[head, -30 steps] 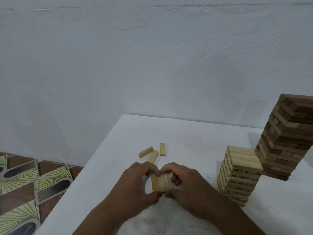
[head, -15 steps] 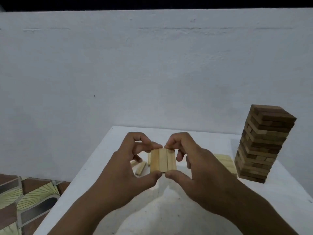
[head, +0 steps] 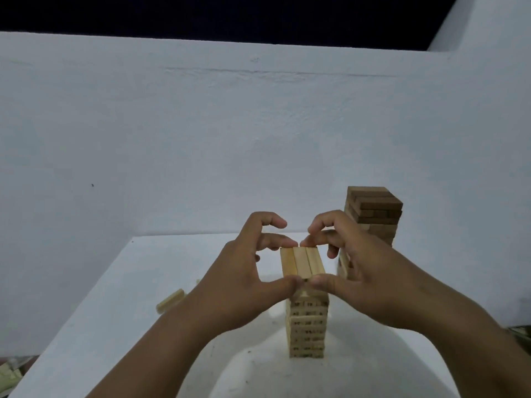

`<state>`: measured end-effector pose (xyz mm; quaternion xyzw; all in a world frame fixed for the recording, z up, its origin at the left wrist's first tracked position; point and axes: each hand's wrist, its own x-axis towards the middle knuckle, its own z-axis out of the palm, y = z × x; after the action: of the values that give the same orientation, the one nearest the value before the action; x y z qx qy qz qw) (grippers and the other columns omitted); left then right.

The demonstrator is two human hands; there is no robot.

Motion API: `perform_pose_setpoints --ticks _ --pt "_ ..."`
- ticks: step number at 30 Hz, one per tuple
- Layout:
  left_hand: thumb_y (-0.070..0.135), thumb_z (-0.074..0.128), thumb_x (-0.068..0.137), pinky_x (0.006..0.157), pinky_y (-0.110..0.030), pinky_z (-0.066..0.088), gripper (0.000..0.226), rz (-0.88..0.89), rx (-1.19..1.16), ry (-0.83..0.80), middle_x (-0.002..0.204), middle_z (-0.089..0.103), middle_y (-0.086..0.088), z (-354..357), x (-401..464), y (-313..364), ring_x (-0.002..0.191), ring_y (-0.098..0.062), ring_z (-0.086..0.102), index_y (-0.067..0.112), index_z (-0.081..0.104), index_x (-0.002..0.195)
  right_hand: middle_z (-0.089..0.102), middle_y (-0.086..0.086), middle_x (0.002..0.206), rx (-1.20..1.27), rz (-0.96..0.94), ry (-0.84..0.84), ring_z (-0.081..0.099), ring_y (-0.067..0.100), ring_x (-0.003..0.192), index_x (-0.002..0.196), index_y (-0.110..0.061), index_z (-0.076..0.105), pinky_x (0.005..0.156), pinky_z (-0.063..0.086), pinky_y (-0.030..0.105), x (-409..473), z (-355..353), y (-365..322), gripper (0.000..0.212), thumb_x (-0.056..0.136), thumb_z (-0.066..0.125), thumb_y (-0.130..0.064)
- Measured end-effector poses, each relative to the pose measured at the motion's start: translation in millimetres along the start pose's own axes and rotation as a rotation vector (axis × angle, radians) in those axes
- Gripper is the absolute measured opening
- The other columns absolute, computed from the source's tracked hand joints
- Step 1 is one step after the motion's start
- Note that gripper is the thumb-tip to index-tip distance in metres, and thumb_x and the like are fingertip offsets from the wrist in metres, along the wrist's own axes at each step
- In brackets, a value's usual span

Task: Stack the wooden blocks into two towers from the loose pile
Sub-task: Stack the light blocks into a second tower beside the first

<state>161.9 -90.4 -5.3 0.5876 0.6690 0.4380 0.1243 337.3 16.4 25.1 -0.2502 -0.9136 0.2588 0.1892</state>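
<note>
Three light wooden blocks (head: pixel 302 262) lie side by side as one flat row, pinched at both ends between my left hand (head: pixel 244 280) and my right hand (head: pixel 353 271). The row hovers at the top of the light tower (head: pixel 307 326), which stands on the white table (head: pixel 120 326); whether it touches the tower I cannot tell. A taller dark tower (head: pixel 373 214) stands behind my right hand, its lower part hidden. One loose light block (head: pixel 170 300) lies on the table to the left.
A pale wall (head: pixel 201 139) rises right behind the table. The table's left edge runs diagonally toward me, with patterned floor (head: pixel 8 374) showing beyond it at bottom left.
Both hands have carried the row of three blocks up off the table and to the right, over the light tower. The view has swung right, so the towers now sit nearer the centre.
</note>
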Motion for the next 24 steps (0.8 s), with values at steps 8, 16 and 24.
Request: perform_pose_setpoints --ticks 8,16,24 --pt "0.04 0.08 0.073 0.098 -0.025 0.042 0.066 -0.055 0.013 -0.05 0.112 0.06 0.036 21.4 4.8 -12.5 0.115 0.007 0.049 0.054 0.033 0.117 0.053 -0.038 0.113 0.013 0.06 -0.04 0.044 -0.01 0.108 0.116 -0.055 0.027 0.086 0.043 0.025 -2.4 8.5 22.5 0.061 0.08 0.074 -0.039" --pt "0.041 0.079 0.074 0.098 -0.025 0.041 0.068 -0.082 0.038 -0.056 0.113 0.058 0.038 25.0 6.2 -18.5 0.117 0.007 0.047 0.057 0.03 0.118 0.052 -0.03 0.123 -0.002 0.063 -0.063 0.045 -0.005 0.11 0.115 -0.056 0.025 0.082 0.04 0.019 1.0 12.5 27.3 0.061 0.081 0.073 -0.038" --pt "0.044 0.078 0.076 0.1 -0.024 0.042 0.07 -0.087 0.06 -0.064 0.114 0.055 0.041 27.3 4.7 -20.4 0.116 0.006 0.047 0.059 0.027 0.12 0.051 -0.03 0.124 -0.014 0.069 -0.068 0.047 -0.005 0.109 0.116 -0.055 0.025 0.082 0.04 0.017 2.4 16.4 29.4 0.062 0.081 0.073 -0.04"
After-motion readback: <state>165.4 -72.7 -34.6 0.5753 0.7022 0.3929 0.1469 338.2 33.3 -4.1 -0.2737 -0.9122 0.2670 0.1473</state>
